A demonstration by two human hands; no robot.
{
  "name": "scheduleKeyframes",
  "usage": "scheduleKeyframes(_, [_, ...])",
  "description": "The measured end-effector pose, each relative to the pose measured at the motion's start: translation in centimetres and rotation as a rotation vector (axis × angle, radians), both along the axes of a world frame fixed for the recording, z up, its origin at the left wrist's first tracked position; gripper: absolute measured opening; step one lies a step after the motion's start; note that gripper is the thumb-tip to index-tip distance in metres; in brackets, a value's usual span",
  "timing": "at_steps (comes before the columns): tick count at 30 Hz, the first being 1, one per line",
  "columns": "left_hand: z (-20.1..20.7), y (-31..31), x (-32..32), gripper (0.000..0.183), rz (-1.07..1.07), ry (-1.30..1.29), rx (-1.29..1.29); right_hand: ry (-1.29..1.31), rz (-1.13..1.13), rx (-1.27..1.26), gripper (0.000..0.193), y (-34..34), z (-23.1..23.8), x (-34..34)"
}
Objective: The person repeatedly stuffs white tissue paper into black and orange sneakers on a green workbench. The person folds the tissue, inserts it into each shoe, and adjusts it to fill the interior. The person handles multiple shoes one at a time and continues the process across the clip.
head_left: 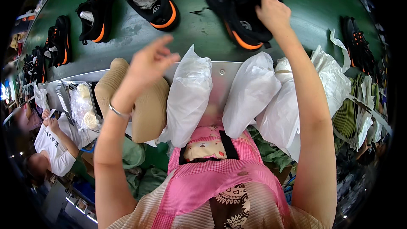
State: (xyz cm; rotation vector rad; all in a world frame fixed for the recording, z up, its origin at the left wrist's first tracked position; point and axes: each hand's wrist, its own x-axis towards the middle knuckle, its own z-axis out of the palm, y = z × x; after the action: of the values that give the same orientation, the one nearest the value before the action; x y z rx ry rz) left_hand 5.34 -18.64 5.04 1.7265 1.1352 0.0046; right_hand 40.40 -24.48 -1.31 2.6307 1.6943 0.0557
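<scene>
My right hand [273, 15] is closed on the collar of a black sneaker [237, 21] with orange laces loops and an orange heel stripe. That sneaker lies on the green surface ahead of me, its heel toward me and slightly blurred. Nothing is in my left hand [153, 61], whose fingers are apart and smeared a little by motion. It hangs above the near edge, over a stack of tan insole-shaped pieces [150, 106]. Just right of it stands a white paper-wrapped bundle [189, 97]. Another white paper bundle [251, 91] stands below the sneaker.
Farther left on the green surface [190, 34] are a black sneaker [150, 6] with paper inside, another sneaker [98, 12] and several more. A dark shoe [358, 44] lies far right. Olive insole-shaped pieces [345, 118] stand at right. A person in white [59, 140] works at left.
</scene>
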Motion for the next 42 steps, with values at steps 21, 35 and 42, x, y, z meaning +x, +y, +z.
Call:
scheduleKeyframes(21, [-0.5,-8.3,-2.4,0.013,0.037,-0.270,-0.327,0.776,0.207,0.361,0.049,-14.1,6.3,-23.4])
scheduleKeyframes(35, [-1.7,-14.7,-4.7,0.091,-0.319,-0.061,0.042,0.733,0.237,0.113,0.028,-17.6,4.6,-25.2])
scheduleKeyframes(42, [-6.6,-13.1,-1.2,0.081,0.055,-0.084,0.143,0.556,0.350,0.270,0.018,-8.6,2.1,-22.1])
